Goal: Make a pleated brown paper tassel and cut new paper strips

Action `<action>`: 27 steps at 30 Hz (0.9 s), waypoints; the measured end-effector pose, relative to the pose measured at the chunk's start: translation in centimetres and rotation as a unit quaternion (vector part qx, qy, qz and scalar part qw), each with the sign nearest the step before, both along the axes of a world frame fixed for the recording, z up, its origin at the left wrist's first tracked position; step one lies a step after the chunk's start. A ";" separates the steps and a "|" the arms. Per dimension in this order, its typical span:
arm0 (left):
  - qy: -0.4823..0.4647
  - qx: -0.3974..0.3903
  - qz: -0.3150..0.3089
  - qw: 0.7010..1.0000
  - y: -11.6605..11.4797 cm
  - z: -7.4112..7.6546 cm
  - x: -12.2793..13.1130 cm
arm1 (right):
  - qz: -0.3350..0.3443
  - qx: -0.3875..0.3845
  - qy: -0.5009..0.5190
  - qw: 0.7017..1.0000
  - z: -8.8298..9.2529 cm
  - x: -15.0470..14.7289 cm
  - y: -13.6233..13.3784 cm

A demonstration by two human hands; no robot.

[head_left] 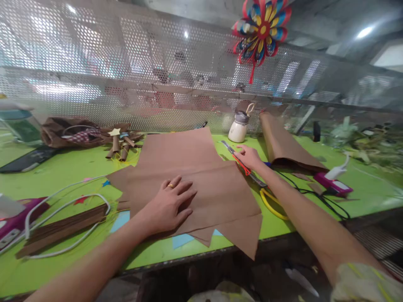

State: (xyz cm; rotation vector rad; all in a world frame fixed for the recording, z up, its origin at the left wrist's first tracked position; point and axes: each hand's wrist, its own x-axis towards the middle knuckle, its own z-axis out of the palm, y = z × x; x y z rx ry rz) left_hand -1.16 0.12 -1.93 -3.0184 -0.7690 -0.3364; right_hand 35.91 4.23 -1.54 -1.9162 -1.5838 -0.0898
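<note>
Folded brown paper (217, 188) lies across the middle of the green table. My left hand (171, 203), with a ring on one finger, rests flat on it with fingers spread. Beyond the paper's right edge, my right hand (248, 157) is at an orange-and-grey cutter (228, 147), its index finger and thumb apart over it. Whether the other fingers grip the cutter is hidden. A yellow-handled tool (273, 205) lies below my right forearm. Light blue paper pieces (182, 240) show from under the brown paper's near edge.
A white bottle (238, 128) stands at the back. Rolled brown paper (288, 144) lies to the right, near a purple power strip (335, 183) and black cables. On the left are folded paper strips (66, 228), a white cord, a phone (28, 159) and small paper rolls (121, 147).
</note>
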 end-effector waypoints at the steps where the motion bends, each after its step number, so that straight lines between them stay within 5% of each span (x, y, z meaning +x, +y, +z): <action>1: 0.004 -0.001 0.001 1.000 0.0 0.1 0.0 | 0.007 0.003 -0.002 1.000 0.1 0.0 -0.1; 5: 0.009 -0.015 0.011 1.000 0.1 0.5 0.0 | 0.053 0.035 -0.015 0.998 0.6 -1.8 -1.4; 12: -0.056 -0.075 0.064 0.993 0.8 0.4 -0.1 | 0.304 -0.033 -0.101 0.947 0.8 -7.9 -6.2; 20: -0.077 -0.069 0.099 0.990 0.7 -0.2 0.1 | 0.303 -0.131 -0.132 0.935 -0.6 -8.3 -6.2; 27: -0.058 -0.015 0.140 0.988 0.5 0.8 0.2 | 0.286 -0.051 -0.082 0.953 -0.6 -7.7 -6.0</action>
